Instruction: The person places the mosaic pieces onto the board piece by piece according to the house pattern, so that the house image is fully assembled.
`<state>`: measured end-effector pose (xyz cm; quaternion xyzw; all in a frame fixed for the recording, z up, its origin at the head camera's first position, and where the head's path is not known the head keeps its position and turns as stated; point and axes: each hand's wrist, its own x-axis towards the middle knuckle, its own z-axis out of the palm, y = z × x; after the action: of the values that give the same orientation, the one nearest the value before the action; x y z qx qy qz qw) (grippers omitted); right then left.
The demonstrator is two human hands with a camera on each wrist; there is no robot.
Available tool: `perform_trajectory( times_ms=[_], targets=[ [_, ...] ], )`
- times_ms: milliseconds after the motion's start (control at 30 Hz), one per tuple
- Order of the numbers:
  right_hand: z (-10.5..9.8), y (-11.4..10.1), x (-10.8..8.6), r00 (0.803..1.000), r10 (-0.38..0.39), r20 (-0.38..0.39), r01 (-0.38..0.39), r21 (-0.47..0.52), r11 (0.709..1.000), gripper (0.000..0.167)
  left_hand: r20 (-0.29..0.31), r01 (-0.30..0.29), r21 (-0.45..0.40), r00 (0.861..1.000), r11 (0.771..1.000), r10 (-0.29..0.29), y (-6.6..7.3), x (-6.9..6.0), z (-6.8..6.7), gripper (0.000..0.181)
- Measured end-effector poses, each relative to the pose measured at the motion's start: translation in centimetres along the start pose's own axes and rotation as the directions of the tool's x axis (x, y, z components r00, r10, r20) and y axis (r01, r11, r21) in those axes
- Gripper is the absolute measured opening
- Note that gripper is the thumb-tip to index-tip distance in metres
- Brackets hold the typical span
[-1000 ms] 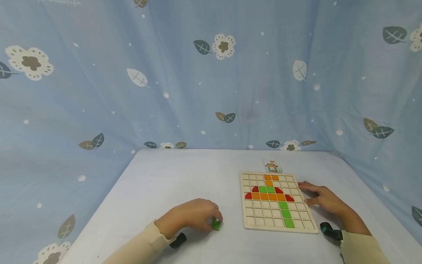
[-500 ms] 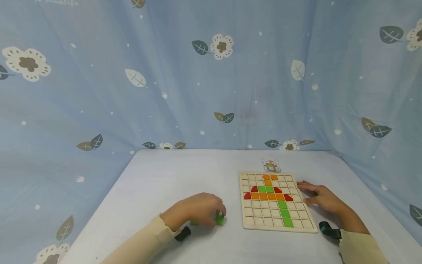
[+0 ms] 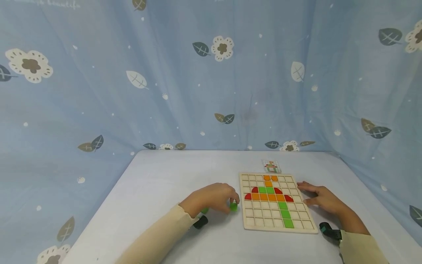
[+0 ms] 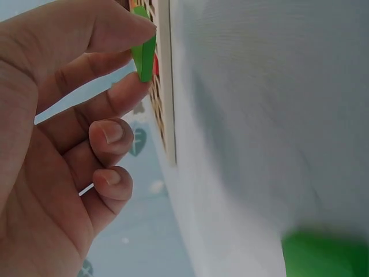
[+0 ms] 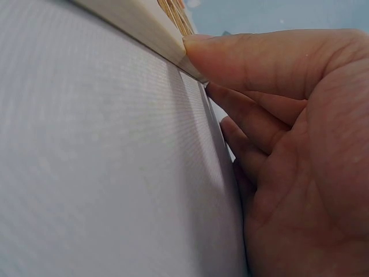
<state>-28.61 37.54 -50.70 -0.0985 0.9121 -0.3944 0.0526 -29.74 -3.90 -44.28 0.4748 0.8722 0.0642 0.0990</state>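
My left hand (image 3: 215,197) pinches a small green tile (image 3: 233,207) just off the left edge of the wooden grid board (image 3: 266,212). In the left wrist view the tile (image 4: 144,51) is held on edge between thumb and fingertips, with the other fingers loosely curled. On the board lie orange, green and red pieces forming a figure, with a green column (image 3: 285,213) on its lower right. My right hand (image 3: 324,198) rests at the board's right edge, fingers extended. Its thumb (image 5: 230,60) touches the board's side in the right wrist view.
Behind the board lies a small pattern card (image 3: 271,166) with a coloured figure. Another green piece (image 3: 204,211) sits on the white table (image 3: 178,176), partly hidden by my left wrist. A patterned blue curtain (image 3: 184,91) hangs around the back and sides.
My left hand has moved right and away from me toward the board, carrying the green tile. Another green piece has come into view behind the hand. My right hand has stayed put.
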Motion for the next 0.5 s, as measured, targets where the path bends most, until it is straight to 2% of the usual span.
perform_trajectory(
  times_ms=[233,500],
  targets=[
    [-0.2,0.4,0.1,1.000,-0.010,0.003,0.010,0.003,1.000,0.068,-0.003,0.020,-0.030,1.000,0.999,-0.020,0.3,2.3,0.4,0.028],
    [-0.2,0.4,0.1,1.000,-0.020,0.002,0.020,0.010,1.000,0.066,-0.011,-0.007,-0.080,1.000,0.997,0.006,0.6,3.9,0.8,0.029]
  ],
)
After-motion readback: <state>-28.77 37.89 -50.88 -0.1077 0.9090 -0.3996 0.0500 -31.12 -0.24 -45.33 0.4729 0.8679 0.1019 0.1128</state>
